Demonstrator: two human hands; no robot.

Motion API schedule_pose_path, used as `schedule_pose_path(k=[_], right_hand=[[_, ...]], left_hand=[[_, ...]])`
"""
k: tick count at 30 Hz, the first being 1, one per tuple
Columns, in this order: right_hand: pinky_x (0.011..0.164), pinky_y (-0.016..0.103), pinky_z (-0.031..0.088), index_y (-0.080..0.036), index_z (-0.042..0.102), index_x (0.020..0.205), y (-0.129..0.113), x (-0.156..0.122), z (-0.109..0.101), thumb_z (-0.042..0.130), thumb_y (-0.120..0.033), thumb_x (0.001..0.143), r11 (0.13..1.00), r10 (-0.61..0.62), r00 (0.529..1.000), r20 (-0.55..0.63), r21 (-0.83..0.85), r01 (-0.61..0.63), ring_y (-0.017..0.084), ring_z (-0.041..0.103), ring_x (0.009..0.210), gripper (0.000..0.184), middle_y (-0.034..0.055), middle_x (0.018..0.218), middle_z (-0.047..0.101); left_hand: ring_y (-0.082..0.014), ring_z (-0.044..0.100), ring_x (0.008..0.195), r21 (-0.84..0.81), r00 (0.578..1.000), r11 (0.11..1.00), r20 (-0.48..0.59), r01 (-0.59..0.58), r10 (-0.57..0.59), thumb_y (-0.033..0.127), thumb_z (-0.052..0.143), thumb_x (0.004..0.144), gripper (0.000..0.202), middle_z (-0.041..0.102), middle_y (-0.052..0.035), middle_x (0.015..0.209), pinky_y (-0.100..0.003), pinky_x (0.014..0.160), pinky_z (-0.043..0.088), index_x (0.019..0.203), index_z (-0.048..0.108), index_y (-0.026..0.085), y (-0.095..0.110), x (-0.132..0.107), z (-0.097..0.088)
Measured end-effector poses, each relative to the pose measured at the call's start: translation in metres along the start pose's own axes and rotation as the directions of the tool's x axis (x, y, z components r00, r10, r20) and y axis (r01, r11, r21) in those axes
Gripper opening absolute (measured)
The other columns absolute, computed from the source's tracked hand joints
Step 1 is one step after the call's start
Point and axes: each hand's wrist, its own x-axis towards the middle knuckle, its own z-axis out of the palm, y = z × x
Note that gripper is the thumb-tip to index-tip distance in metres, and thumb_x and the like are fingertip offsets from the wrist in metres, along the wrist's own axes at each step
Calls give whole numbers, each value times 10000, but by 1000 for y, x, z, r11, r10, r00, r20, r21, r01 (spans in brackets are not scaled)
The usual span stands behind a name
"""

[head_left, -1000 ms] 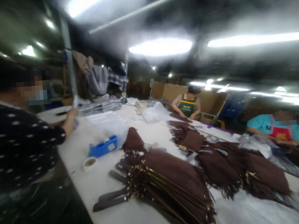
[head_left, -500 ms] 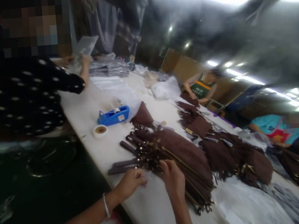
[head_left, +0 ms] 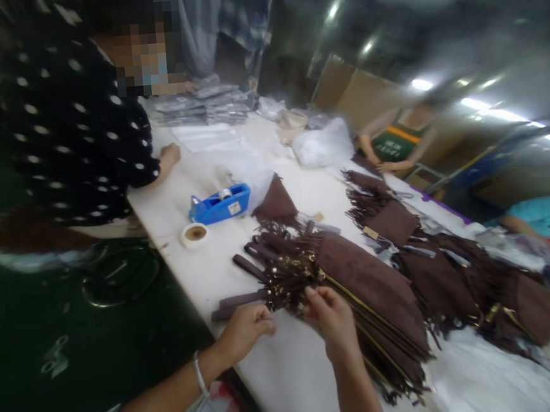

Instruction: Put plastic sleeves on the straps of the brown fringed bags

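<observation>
Overhead lights glow blurrily above a long white worktop. Over its near edge, the left hand, with a silver-coloured bangle on its wrist, is mostly curled, thumb tip drawn to the fingers; whether something thin is pinched there I cannot tell. Beside it, the right hand is bent into a loose pinch at the strap end of a thick stack of dark brown bags; what its fingertips grasp, if anything, is unclear.

Beyond the stack stand a blue plastic tape dispenser and, just beside it, a small round white bowl with something brown inside. More brown fringed bags lie to the right, with crumpled white plastic sheeting in front of them. On the left, a person in a black top with white dots leans over the worktop; across it are a person in a green apron and, at the right edge, a turquoise sleeve.

The stacked bags look soft and matt, with gold-coloured zips along their near sides and straps and small shiny fittings bunched at the left end.
</observation>
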Motion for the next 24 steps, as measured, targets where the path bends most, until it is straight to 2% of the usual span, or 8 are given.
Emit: schedule_pose_path(k=[3, 7, 10, 17, 24], right_hand=[[492, 194, 402, -181, 554, 721, 2, 1, -1, 739, -504, 706, 991, 30, 998, 57, 130, -37, 85, 483, 475, 373, -39, 539, 571], [424, 172, 277, -171, 555, 730, 6, 3, -2, 736, -507, 717, 985, 31, 997, 73, 170, -43, 53, 376, 426, 382, -60, 494, 510], [412, 171, 225, -174, 550, 738, 9, 5, -2, 752, -514, 694, 980, 47, 997, 61, 190, -58, 46, 324, 417, 398, -81, 472, 456], [415, 183, 262, -169, 583, 763, 22, 14, -4, 720, -515, 720, 990, -14, 1000, 14, 139, 12, 52, 325, 440, 374, -74, 524, 448], [417, 188, 278, -162, 613, 792, 27, 16, -9, 690, -496, 756, 997, -61, 998, 28, 50, 59, 62, 342, 457, 345, -59, 548, 465]], left_hand=[[-129, 468, 609, -27, 1000, 1000, 16, -1, 1, 262, 653, 689, 123, 571, 20, 628, -238, 572, 316, 653, 629, 146, 2, 5, 7], [-140, 508, 609, -46, 999, 999, 43, 1, 1, 284, 661, 694, 141, 623, -3, 647, -239, 569, 337, 675, 649, 145, 7, 12, 17], [-142, 523, 601, -57, 998, 998, 61, -5, 9, 279, 670, 693, 142, 643, -12, 640, -240, 569, 351, 671, 651, 140, 11, 16, 22], [-130, 515, 588, -113, 998, 994, 68, -8, 15, 283, 696, 707, 160, 638, -5, 632, -240, 562, 341, 678, 648, 133, 9, 15, 29], [-169, 584, 644, -234, 998, 972, 64, 8, 7, 348, 728, 700, 236, 682, -49, 672, -268, 625, 388, 673, 623, 139, 1, 19, 32]])
